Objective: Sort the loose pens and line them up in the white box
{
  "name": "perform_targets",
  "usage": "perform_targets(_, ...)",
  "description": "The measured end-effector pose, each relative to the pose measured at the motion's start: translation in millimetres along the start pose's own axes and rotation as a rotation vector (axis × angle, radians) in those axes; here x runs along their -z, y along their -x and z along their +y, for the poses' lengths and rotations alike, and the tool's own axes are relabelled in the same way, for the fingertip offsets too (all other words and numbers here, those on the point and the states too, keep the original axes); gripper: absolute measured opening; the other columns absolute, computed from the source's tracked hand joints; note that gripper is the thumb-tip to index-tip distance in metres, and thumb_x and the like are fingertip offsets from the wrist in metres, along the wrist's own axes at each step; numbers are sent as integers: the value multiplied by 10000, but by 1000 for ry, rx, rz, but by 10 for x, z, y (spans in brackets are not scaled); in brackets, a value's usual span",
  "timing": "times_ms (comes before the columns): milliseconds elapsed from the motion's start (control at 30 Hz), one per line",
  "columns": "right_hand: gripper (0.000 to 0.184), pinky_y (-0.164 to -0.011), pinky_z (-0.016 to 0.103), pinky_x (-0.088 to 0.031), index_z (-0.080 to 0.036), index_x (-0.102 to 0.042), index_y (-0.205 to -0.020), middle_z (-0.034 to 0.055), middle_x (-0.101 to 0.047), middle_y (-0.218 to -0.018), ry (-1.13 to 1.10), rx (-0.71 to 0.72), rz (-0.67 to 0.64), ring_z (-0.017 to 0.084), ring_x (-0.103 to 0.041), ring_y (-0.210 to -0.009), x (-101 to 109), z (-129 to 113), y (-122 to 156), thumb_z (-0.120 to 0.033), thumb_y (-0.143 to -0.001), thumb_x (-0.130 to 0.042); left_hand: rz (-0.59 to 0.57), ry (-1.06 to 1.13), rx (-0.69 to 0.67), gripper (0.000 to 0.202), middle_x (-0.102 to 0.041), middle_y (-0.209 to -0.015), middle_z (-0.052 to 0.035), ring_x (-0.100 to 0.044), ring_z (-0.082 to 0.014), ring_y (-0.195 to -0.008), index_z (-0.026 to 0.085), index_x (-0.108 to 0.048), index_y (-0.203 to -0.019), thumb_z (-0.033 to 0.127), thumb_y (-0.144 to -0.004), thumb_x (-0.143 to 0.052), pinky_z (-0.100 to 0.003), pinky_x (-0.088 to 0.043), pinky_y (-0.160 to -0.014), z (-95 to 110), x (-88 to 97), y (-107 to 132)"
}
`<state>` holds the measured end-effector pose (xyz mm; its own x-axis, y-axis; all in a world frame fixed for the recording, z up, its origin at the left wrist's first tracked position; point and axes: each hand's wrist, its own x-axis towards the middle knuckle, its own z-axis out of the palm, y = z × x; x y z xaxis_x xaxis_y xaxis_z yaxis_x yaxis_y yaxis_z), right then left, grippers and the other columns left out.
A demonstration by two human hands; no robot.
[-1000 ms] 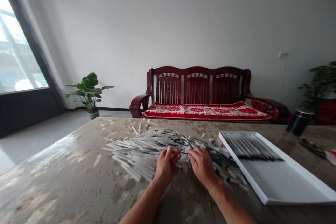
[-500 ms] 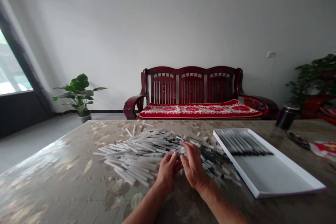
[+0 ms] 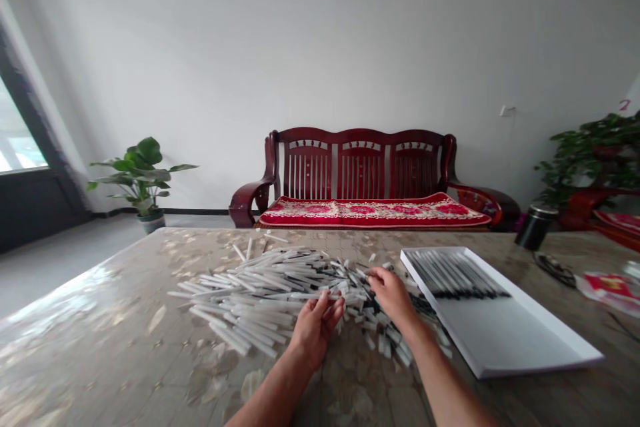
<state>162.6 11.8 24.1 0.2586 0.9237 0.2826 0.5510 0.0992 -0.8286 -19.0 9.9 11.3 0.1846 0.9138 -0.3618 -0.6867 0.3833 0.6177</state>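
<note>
My left hand [image 3: 317,325] is closed around a pale pen barrel [image 3: 300,296], low at the right side of a heap of white pen barrels [image 3: 245,310]. My right hand [image 3: 393,295] has its thumb and fingertips pinched together over the black pen parts [image 3: 417,307]; what they hold is too small to make out. Small translucent pen caps [image 3: 387,340] lie scattered below and around that hand. To the right stands a shallow white box [image 3: 525,333], with a row of assembled-looking pens [image 3: 457,270] with black ends in its far part.
The patterned tabletop [image 3: 125,347] carries all of this. At its far right are a black canister [image 3: 536,227], a dark coiled cord [image 3: 555,271] and a red-and-white packet [image 3: 610,290]. A red wooden bench [image 3: 363,167] and a potted plant [image 3: 145,177] stand beyond.
My hands have separated: the right one has moved right and slightly away from me to the black parts, the left stays near the barrels. The view has shifted slightly.
</note>
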Motion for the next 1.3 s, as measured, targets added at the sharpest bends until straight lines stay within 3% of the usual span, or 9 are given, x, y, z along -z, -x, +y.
perform_targets(100, 257, -799, 292, -467, -235, -749, -876, 56, -759, -926, 398, -88, 16, 224, -684, -925, 312, 199, -63, -168, -798, -514, 2, 37, -11, 97, -745, -799, -90, -737, -148, -673, 138, -564, -825, 104, -915, -552, -217, -606, -606, 52, 0, -15)
perform_targets(200, 275, -749, 252, -443, -266, -761, -810, 24, -767, -882, 565, -80, -82, 197, -694, -895, 466, 277, -27, -107, -759, -542, -17, 53, 1, 74, -749, -831, -87, -752, -185, -727, 148, -551, -852, 123, -922, -546, -250, -621, -621, 44, -1, -3)
perform_targets(333, 248, -706, 249, -413, -270, -761, -779, 23, -768, -857, 685, -63, -149, 197, -696, -883, 453, 252, 29, -101, -747, -582, -21, 71, 36, 49, -748, -846, -99, -758, -217, -769, 147, -540, -878, 127, -910, -572, -272, -626, -635, 7, -14, 8)
perform_targets(700, 182, -694, 269, -393, -195, -704, -866, 88, -735, -943, 833, -32, -144, 228, -679, -908, 324, 216, 49, -98, -785, -574, -36, 42, 11, 52, -739, -794, -76, -741, -153, -683, 154, -547, -873, 141, -920, -564, -236, -611, -620, 22, -23, -25)
perform_targets(767, 185, -697, 271, -407, -193, -695, -873, 88, -740, -908, 773, -26, -93, 228, -683, -890, 305, 173, 38, -100, -792, -556, -35, 29, 10, 47, -742, -810, -79, -737, -148, -668, 152, -556, -875, 152, -921, -566, -229, -606, -600, 8, -16, -35)
perform_targets(867, 172, -700, 262, -443, -208, -686, -840, 54, -746, -826, 467, -3, -17, 206, -692, -818, 196, 48, 36, -127, -785, -545, -42, 14, 4, 34, -749, -852, -87, -730, -141, -649, 149, -572, -883, 158, -915, -578, -225, -602, -579, -16, -5, -51)
perform_targets(1033, 145, -689, 266, -502, -210, -684, -821, 18, -737, -770, -55, 85, -79, 190, -686, -721, -133, -189, 153, -222, -739, -565, -42, 42, -30, 69, -741, -804, -80, -727, -131, -668, 134, -595, -849, 125, -913, -570, -201, -598, -593, -19, 2, -67)
perform_targets(1167, 110, -663, 261, -506, -210, -666, -801, 11, -728, -747, -155, 83, -84, 182, -678, -697, -294, -253, 249, -242, -724, -595, -27, 61, -39, 94, -725, -747, -62, -718, -121, -646, 127, -599, -818, 103, -906, -574, -198, -601, -602, 7, -3, -70)
perform_targets(1300, 68, -644, 250, -498, -215, -664, -765, 6, -722, -722, -160, 89, -67, 178, -670, -679, -328, -241, 268, -247, -728, -616, -45, 54, -55, 79, -721, -735, -51, -709, -114, -634, 130, -605, -804, 109, -877, -624, -204, -606, -618, 8, 7, -80)
